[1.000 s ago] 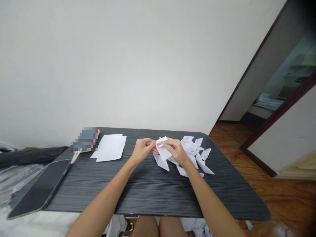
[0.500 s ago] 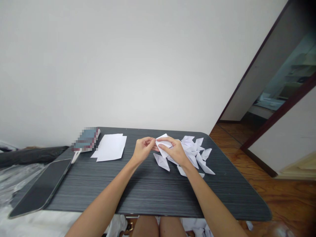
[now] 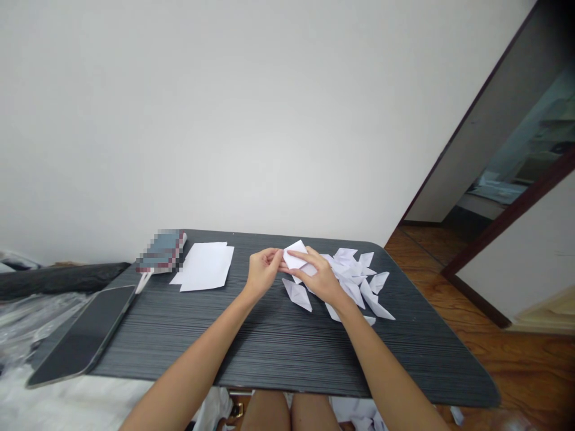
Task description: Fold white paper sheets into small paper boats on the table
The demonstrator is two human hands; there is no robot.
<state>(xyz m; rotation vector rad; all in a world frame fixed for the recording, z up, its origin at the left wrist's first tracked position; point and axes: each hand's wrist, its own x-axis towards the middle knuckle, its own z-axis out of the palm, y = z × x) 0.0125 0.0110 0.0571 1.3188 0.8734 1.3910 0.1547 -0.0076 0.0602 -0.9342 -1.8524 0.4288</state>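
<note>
Between my hands, just above the table, is a folded piece of white paper (image 3: 295, 254). My left hand (image 3: 264, 270) pinches its left corner with the thumb and fingers. From the right, my right hand (image 3: 320, 274) grips the same piece, its thumb and fingers closed on the paper and covering part of it. Several folded white paper pieces (image 3: 350, 275) lie in a loose heap beyond and to the right of my right hand. One pointed folded piece (image 3: 297, 294) rests on the table just below the held paper.
White paper sheets (image 3: 207, 266) lie stacked at the left of the dark table (image 3: 287, 365). Behind them sits a blurred-out blue item (image 3: 162, 250). A dark tablet (image 3: 85, 335) lies at the left edge. A white wall (image 3: 269, 120) rises behind the table.
My hands stay on the folded paper, and my right fingers have shifted slightly on it. The whole view has moved a little, so the table things appear slightly further right.
</note>
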